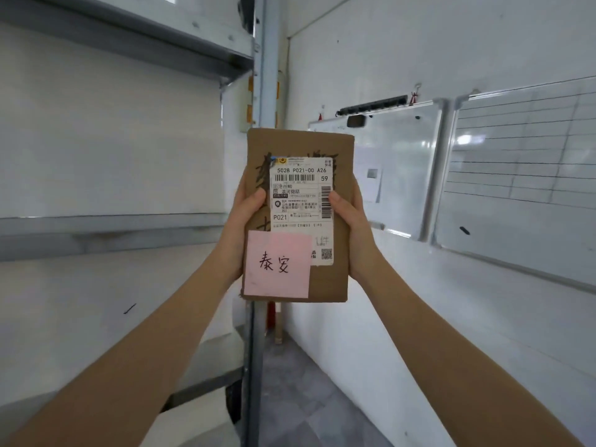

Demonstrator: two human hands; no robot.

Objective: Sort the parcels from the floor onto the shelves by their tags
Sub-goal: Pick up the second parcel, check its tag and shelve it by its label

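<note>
I hold a flat brown cardboard parcel upright in front of me at chest height. A white shipping label covers its middle, and a pink sticky note with handwritten characters sits at its lower left. My left hand grips the parcel's left edge, thumb on the front. My right hand grips the right edge, thumb resting on the label. The grey metal shelves stand to my left, with no parcels visible on them.
A shelf upright post rises just behind the parcel. Whiteboards hang on the white wall to the right. A narrow strip of grey floor runs between the shelf and the wall.
</note>
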